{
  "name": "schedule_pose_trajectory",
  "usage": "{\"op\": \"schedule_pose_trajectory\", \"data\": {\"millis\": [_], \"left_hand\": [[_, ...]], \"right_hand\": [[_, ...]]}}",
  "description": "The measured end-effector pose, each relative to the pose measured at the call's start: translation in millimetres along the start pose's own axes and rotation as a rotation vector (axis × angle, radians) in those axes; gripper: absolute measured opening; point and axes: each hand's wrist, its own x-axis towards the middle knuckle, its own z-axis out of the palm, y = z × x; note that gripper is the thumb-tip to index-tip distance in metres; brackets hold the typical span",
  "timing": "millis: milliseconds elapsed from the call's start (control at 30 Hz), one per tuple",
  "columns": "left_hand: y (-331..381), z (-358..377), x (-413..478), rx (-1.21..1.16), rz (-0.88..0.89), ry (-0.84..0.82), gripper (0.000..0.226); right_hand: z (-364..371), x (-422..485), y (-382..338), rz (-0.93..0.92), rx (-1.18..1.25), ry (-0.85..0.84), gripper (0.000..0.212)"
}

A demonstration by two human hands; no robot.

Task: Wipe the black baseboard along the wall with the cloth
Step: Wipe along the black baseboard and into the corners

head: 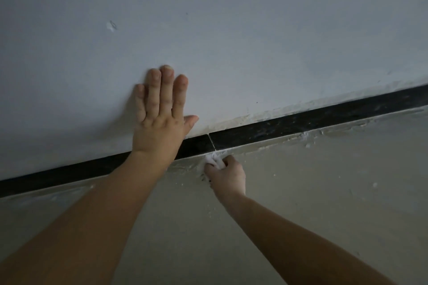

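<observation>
R hand [228,174] fingers [229,161] curl tight round the bunched white cloth [214,161], which touches the lower edge of the black baseboard [301,124] by a joint, at the floor [301,192]. The strip lies just ahead of the fingers, long axis lower-left to upper-right. L hand [159,127] is flat, fingers straight, on the wall [231,30]. The wipe prob. runs along that axis w/ R.

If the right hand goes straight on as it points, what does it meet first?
Probably the black baseboard, near its joint; the cloth in the right hand seems to touch its lower edge.
</observation>
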Motion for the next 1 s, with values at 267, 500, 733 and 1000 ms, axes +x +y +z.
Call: {"op": "schedule_pose_trajectory", "data": {"millis": [267,500,733,1000], "left_hand": [[9,-3,0,-0.005,-0.023,-0.023,0.101],[25,11,8,-0.061,-0.128,0.048,0.109],[26,16,8,-0.082,-0.108,0.08,0.108],[26,19,7,-0.091,-0.112,0.107,0.104]], "right_hand": [[15,12,-17,0.141,0.346,0.117,0.01],[-31,33,-8,0.055,0.272,0.23,0.018],[-70,35,-1,0.071,0.347,0.345,0.021],[-17,12,-23,-0.17,0.1,0.178,0.026]]}}
